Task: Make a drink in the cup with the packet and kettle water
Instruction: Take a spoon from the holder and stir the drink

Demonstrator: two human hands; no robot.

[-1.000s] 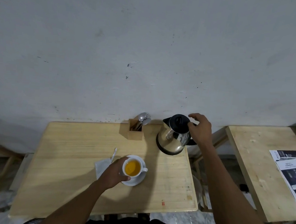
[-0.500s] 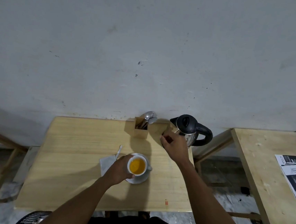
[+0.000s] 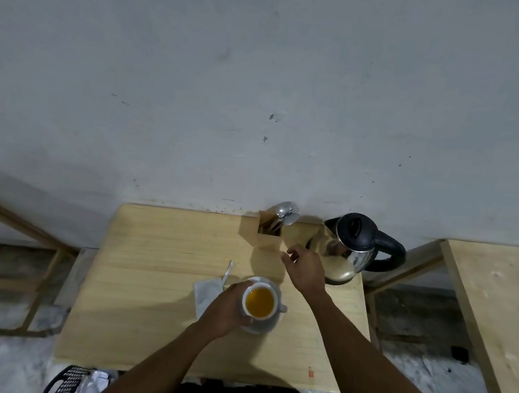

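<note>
A white cup (image 3: 259,301) full of orange-yellow drink stands on a white saucer (image 3: 266,323) near the middle of the wooden table (image 3: 153,297). My left hand (image 3: 225,307) wraps around the cup's left side. The steel kettle (image 3: 348,252) with a black lid and handle stands at the table's back right corner. My right hand (image 3: 303,268) hovers between the kettle and the wooden cutlery holder (image 3: 269,232), fingers loosely curled and holding nothing. A torn white packet (image 3: 207,296) lies left of the saucer, partly under my left hand.
Spoons and a fork stick up from the cutlery holder against the grey wall. A thin white stick (image 3: 228,272) lies by the packet. A second wooden table (image 3: 494,314) stands to the right across a gap. A black basket (image 3: 70,382) sits on the floor at lower left.
My right hand left the kettle's handle and moved left and toward me, in front of the cutlery holder. My left hand has stayed on the cup.
</note>
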